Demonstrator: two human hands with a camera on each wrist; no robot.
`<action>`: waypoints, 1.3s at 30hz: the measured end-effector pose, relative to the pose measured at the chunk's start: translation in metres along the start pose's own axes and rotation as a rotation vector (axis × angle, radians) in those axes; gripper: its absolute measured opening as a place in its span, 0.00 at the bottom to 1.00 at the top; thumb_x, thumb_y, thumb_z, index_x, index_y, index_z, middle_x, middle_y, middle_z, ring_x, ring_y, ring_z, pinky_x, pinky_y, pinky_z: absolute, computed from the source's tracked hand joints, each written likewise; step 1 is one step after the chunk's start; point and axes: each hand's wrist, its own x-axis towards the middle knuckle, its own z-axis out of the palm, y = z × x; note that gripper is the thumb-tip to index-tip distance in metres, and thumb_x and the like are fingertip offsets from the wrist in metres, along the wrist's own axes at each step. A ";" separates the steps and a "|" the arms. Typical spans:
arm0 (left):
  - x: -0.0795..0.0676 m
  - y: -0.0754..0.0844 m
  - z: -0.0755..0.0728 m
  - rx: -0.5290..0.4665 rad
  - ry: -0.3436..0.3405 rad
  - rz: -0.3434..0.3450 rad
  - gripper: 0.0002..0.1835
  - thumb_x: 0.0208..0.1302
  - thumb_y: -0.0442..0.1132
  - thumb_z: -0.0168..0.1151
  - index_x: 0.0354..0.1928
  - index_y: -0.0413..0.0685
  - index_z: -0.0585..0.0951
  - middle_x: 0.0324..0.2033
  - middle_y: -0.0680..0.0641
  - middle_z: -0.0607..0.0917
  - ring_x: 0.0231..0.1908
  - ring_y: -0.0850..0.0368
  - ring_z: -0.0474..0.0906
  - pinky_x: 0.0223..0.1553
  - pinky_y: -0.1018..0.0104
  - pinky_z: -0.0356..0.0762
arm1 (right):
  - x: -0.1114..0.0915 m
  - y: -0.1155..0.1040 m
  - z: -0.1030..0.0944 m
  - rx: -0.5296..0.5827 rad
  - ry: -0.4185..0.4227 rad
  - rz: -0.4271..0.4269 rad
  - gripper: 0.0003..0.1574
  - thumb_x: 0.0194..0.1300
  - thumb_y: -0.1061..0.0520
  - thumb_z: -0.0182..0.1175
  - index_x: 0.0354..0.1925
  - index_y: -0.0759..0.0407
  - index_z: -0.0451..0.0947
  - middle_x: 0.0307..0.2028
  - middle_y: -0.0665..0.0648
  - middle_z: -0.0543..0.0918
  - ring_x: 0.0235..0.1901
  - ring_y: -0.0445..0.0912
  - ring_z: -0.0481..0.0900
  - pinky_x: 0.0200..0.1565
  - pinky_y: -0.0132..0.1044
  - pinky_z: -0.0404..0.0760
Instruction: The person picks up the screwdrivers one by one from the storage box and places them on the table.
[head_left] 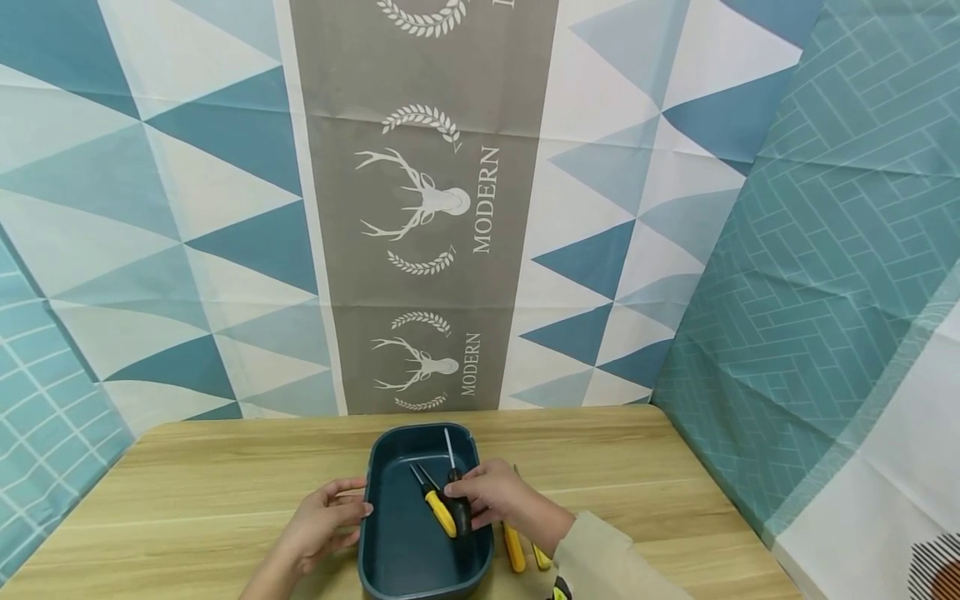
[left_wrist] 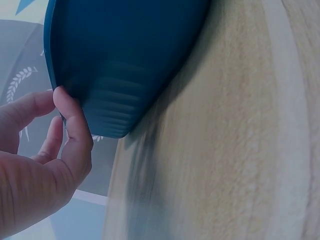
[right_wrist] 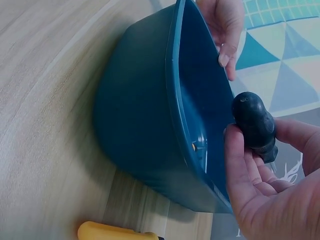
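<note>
A dark blue plastic bin (head_left: 398,557) stands on the wooden table. My left hand (head_left: 322,525) pinches its left rim between thumb and fingers; the left wrist view shows the fingertips (left_wrist: 61,95) at that rim. My right hand (head_left: 498,493) grips a screwdriver by its black handle (right_wrist: 254,125), over the right side of the bin, its metal shaft (head_left: 449,448) pointing to the far end. Below it inside the bin lies a yellow-and-black screwdriver (head_left: 441,512). Another thin metal shaft (head_left: 427,477) shows beside it, its handle hidden behind the held one.
Right of the bin, two yellow-handled tools lie on the table, one (head_left: 513,547) close to the bin and another (head_left: 541,557) under my right wrist. A patterned cloth backdrop (head_left: 420,275) rises behind the table (head_left: 600,467), and a teal cloth (head_left: 817,275) hangs at the right.
</note>
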 end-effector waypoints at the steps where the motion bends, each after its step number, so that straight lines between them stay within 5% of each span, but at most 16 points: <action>1: 0.000 0.000 0.000 0.000 -0.003 0.001 0.31 0.60 0.36 0.61 0.62 0.32 0.63 0.47 0.39 0.77 0.36 0.56 0.80 0.35 0.63 0.79 | 0.000 0.000 -0.001 -0.002 0.004 0.003 0.20 0.56 0.55 0.66 0.42 0.67 0.76 0.31 0.59 0.82 0.26 0.45 0.80 0.30 0.40 0.83; 39: 0.000 0.001 0.000 0.010 0.007 -0.012 0.32 0.59 0.37 0.62 0.63 0.33 0.63 0.47 0.39 0.76 0.37 0.56 0.80 0.36 0.62 0.79 | -0.009 0.015 -0.039 -0.034 0.050 -0.038 0.25 0.57 0.52 0.64 0.46 0.70 0.75 0.32 0.59 0.83 0.27 0.45 0.82 0.31 0.40 0.83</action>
